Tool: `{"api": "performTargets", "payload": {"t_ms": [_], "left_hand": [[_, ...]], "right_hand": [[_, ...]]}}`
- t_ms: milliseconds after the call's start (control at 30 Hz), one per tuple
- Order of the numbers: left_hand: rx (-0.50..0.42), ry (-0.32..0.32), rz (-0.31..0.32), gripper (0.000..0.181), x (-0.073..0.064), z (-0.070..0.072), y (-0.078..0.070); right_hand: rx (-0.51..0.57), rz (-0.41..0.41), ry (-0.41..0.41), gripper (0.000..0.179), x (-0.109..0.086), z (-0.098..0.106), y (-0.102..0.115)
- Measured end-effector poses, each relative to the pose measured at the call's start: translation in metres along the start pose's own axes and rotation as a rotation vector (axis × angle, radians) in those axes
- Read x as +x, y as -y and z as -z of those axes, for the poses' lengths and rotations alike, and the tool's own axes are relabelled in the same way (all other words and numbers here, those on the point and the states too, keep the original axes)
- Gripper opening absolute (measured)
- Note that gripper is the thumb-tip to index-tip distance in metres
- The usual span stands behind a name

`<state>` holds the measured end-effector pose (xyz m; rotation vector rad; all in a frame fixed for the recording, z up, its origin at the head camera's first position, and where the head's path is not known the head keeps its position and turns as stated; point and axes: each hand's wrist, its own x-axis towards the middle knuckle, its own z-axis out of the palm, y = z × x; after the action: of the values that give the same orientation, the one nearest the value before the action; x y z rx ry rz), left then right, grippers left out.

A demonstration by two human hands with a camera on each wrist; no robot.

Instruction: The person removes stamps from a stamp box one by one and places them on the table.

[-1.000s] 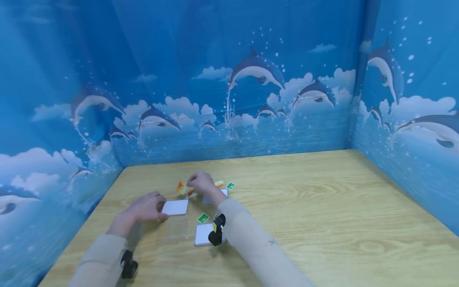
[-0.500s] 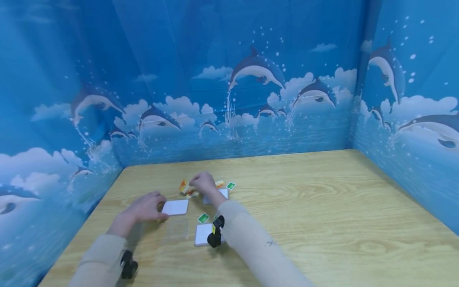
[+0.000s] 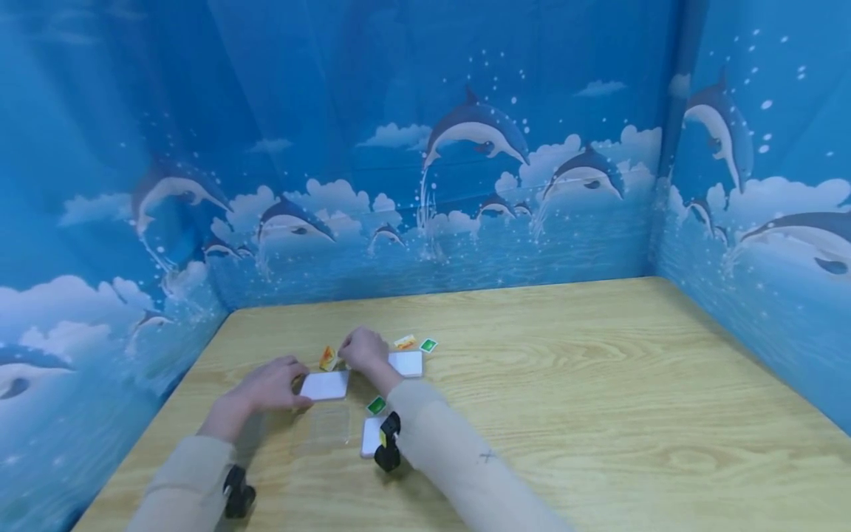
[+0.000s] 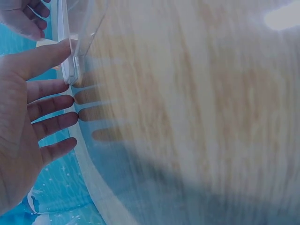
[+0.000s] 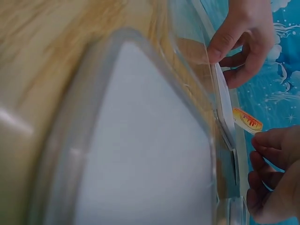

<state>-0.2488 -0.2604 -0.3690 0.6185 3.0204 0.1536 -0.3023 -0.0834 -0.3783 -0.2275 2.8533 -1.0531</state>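
My left hand (image 3: 269,383) grips the left end of a flat white case (image 3: 324,386), thumb at its near corner and fingers at the far one. In the left wrist view the thumb (image 4: 49,57) and forefinger meet the clear edge of that case, while the other fingers stay extended. Just beyond the case, my right hand (image 3: 364,349) pinches a small orange-and-yellow sticker (image 5: 247,119) by its end, between thumb and forefinger. The head view shows this sticker (image 3: 328,359) left of the fingertips, close above the case's far edge.
Two more white cases, one farther back (image 3: 407,363) and one nearer (image 3: 372,437), lie to the right. A clear plastic lid (image 3: 329,425) sits before the gripped case. Small green pieces (image 3: 428,345) and another orange-and-yellow piece (image 3: 404,342) lie around on the wooden table (image 3: 598,406).
My right hand has moved slightly left and toward me, bringing the orange-and-yellow sticker nearer the gripped case. More of the rear white case now shows. The left hand has stayed put.
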Motion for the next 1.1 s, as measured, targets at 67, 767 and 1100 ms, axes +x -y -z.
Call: {"api": "performTargets", "payload": {"t_ms": [67,767,1100], "left_hand": [[-0.001,0.001,0.001,0.050,0.0009,-0.0001,-0.0005],[0.003,0.004,0.000,0.054,0.0023,-0.0022,0.0018],[-0.008,0.029,0.022,0.057,0.0028,-0.0003,0.0011]], "right_hand": [[-0.040,0.000,0.006,0.008,0.0006,-0.0003,-0.0007],[-0.135,0.042,0.054,0.009,-0.0023,-0.0004,0.0022],[-0.070,0.131,0.073,0.010,0.0011,0.0063,-0.0032]]}}
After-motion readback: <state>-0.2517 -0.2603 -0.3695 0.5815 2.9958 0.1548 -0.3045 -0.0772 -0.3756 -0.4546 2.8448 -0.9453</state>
